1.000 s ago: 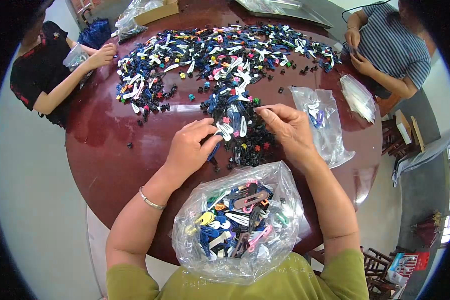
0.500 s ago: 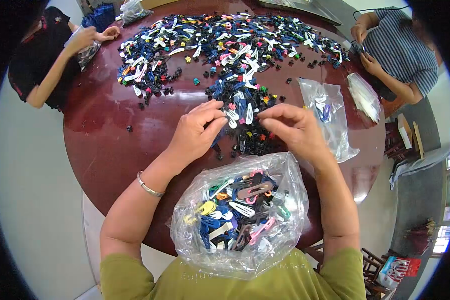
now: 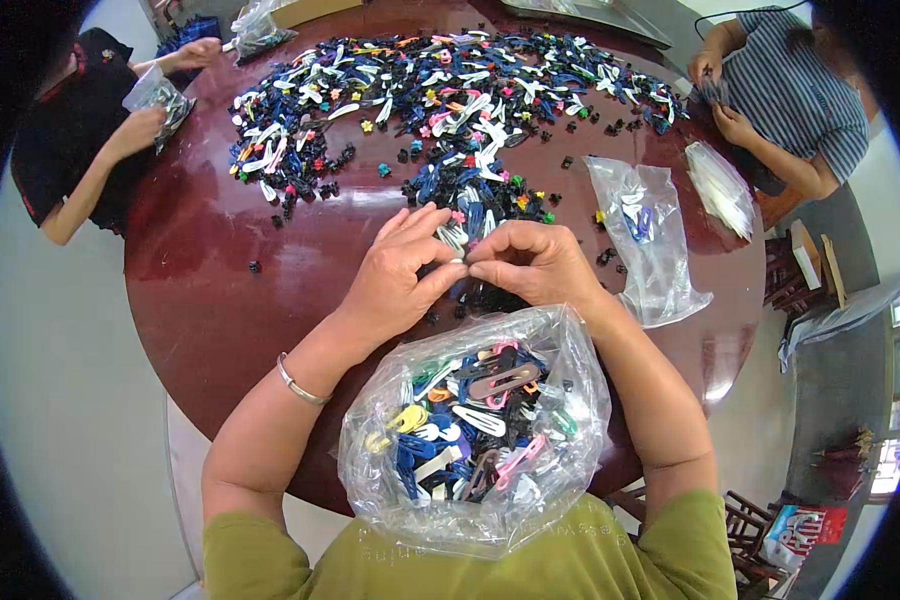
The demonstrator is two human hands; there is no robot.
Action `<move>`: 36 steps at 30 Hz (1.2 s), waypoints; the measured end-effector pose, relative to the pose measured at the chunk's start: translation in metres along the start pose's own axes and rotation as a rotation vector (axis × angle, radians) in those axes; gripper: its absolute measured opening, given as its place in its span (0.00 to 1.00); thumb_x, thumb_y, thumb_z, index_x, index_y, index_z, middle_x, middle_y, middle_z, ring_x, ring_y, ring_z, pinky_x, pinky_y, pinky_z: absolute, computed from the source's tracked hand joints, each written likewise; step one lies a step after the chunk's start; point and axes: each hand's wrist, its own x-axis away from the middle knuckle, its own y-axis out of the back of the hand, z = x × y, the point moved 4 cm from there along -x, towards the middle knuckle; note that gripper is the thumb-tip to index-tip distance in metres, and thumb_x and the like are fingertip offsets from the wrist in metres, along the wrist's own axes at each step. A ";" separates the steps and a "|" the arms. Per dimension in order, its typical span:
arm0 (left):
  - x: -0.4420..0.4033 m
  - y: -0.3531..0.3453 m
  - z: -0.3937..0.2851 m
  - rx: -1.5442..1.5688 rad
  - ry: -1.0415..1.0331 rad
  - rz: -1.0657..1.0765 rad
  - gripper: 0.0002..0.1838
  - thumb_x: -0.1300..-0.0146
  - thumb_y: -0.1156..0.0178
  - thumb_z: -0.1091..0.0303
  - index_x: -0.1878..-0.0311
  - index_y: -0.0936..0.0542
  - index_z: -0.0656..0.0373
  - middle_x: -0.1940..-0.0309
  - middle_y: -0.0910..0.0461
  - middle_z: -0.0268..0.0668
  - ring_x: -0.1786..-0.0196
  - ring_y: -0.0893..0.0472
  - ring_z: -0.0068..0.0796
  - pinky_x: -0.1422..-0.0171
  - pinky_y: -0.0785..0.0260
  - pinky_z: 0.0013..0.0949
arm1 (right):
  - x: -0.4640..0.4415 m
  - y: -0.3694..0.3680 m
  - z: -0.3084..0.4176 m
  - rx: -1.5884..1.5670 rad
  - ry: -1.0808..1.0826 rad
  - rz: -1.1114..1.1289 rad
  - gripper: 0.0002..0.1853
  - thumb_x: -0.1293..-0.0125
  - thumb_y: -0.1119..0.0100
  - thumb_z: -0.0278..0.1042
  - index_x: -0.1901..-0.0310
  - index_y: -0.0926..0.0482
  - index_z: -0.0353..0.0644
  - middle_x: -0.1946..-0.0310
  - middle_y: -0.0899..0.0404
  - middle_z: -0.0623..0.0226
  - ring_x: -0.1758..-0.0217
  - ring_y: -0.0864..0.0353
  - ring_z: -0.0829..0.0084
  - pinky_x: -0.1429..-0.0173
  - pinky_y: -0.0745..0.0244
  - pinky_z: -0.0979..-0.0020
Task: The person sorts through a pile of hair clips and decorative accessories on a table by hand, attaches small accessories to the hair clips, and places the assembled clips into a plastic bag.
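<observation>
My left hand (image 3: 398,268) and my right hand (image 3: 538,262) meet fingertip to fingertip over the near end of the hair clip pile. Both are closed in a pinch on a small white hair clip (image 3: 457,262), mostly covered by the fingers. Just beyond them lie white and navy snap clips and small black claw clips (image 3: 500,298), partly hidden by my hands. Close to my body, below my wrists, sits an open clear plastic bag (image 3: 365,480) holding mixed snap clips, among them a brown clip (image 3: 503,381) and a pink clip (image 3: 520,462).
A wide pile of clips (image 3: 450,80) spreads across the round dark red table (image 3: 190,330). To the right lie a clear bag (image 3: 660,280) with a few clips and a stack of flat clear bags (image 3: 718,190). Two people sit at the left and right edges, handling things.
My right hand has moved left to meet my left hand, and both now pinch a white clip. The person at the left has drawn their hands apart, one holding a bag.
</observation>
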 end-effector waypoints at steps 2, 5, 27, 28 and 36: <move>-0.001 0.000 -0.001 0.008 0.000 0.000 0.08 0.43 0.36 0.66 0.65 0.19 0.60 0.44 0.25 0.52 0.35 0.31 0.50 0.28 0.49 0.51 | 0.000 0.000 0.005 0.007 0.006 0.000 0.04 0.43 0.33 0.23 0.66 0.18 0.38 0.71 0.20 0.76 0.68 0.25 0.88 0.64 0.29 0.83; -0.001 0.000 -0.001 0.009 0.010 0.016 0.08 0.43 0.36 0.68 0.65 0.20 0.63 0.43 0.26 0.52 0.34 0.31 0.49 0.27 0.49 0.50 | 0.000 0.003 0.001 -0.019 0.004 0.019 0.05 0.42 0.35 0.23 0.64 0.18 0.38 0.72 0.20 0.76 0.69 0.25 0.88 0.65 0.30 0.83; 0.004 0.002 0.005 -0.178 -0.026 -0.029 0.07 0.46 0.36 0.71 0.65 0.19 0.63 0.44 0.25 0.51 0.36 0.29 0.49 0.29 0.44 0.45 | 0.040 0.046 0.062 0.091 0.050 -0.057 0.06 0.43 0.35 0.24 0.63 0.17 0.35 0.72 0.18 0.71 0.70 0.23 0.83 0.65 0.28 0.80; 0.002 0.003 0.005 -0.187 -0.043 -0.038 0.07 0.46 0.35 0.71 0.65 0.20 0.63 0.44 0.25 0.52 0.36 0.29 0.49 0.29 0.45 0.45 | 0.039 0.043 0.057 0.156 0.081 -0.089 0.07 0.44 0.34 0.25 0.63 0.17 0.35 0.72 0.19 0.70 0.70 0.23 0.83 0.66 0.28 0.80; 0.000 0.000 -0.004 -0.110 -0.027 0.034 0.06 0.47 0.35 0.69 0.67 0.20 0.61 0.42 0.27 0.51 0.33 0.33 0.50 0.27 0.49 0.49 | 0.016 0.022 0.011 -0.163 -0.071 -0.013 0.10 0.42 0.34 0.26 0.57 0.17 0.37 0.72 0.21 0.77 0.71 0.28 0.88 0.67 0.31 0.82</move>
